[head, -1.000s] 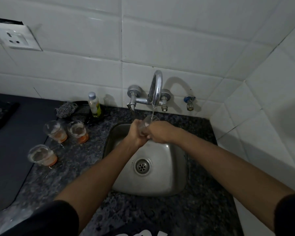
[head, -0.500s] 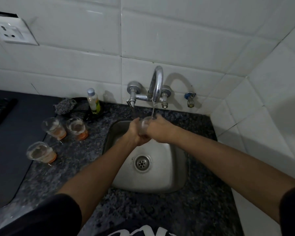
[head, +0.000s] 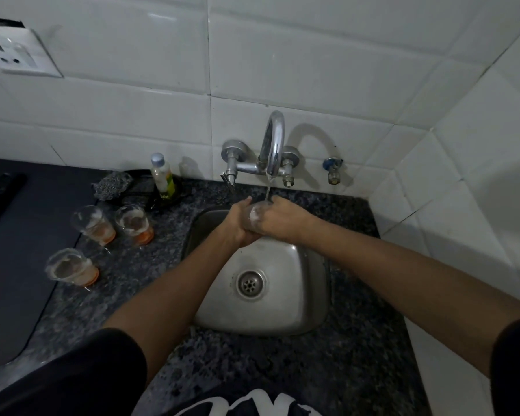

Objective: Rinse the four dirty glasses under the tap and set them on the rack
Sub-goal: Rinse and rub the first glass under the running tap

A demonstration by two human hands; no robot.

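A clear glass [head: 255, 214] is held over the steel sink [head: 285, 307], its mouth under the thin stream from the chrome tap [head: 273, 142]. My left hand [head: 237, 226] wraps its left side and base. My right hand [head: 282, 219] grips it from the right, fingers over the rim. Most of the glass is hidden by my fingers. Three dirty glasses with orange-brown residue stand on the granite counter to the left: one [head: 92, 225], one [head: 134, 225] and one nearer me [head: 71, 267]. No rack is clearly in view.
A small soap bottle [head: 162, 175] and a steel scrubber [head: 113, 184] sit by the wall left of the tap. A dark mat [head: 18, 250] covers the counter's left part. A small valve [head: 332, 169] and a wall socket [head: 11, 54] are on the tiles.
Both hands stay on the glass under the running water and have shifted only slightly. The three glasses on the counter have not moved.
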